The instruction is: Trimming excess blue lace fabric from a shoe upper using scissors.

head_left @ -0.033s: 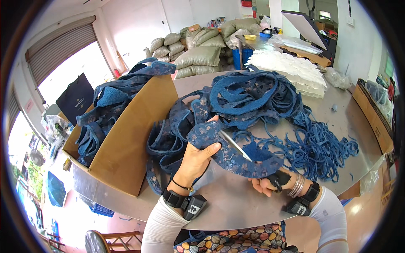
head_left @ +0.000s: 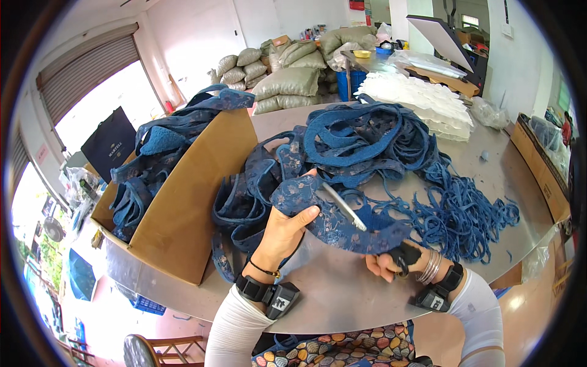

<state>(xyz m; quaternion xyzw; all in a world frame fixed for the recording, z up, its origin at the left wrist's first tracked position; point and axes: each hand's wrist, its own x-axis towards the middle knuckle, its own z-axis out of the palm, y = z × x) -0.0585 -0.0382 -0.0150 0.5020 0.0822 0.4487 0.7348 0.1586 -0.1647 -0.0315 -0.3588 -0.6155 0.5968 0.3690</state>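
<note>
Brown cardboard box (head_left: 183, 202) at nine o'clock, stuffed with blue pieces; dark bag (head_left: 109, 144) at ten; grey sacks (head_left: 287, 79) at twelve. Left hand (head_left: 282, 233) clasping curved blue fabric strip (head_left: 342, 220) at centre; right hand (head_left: 391, 264) closed on scissors (head_left: 343, 207) cutting into it. Unchanged from before.

Scissors (head_left: 344, 208) handles — hidden in right hand (head_left: 391, 262).

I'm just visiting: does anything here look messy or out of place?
Yes. Thin blue strips sprawl loose over the table, some hanging off its right edge, and the box overflows with blue bands.
</note>
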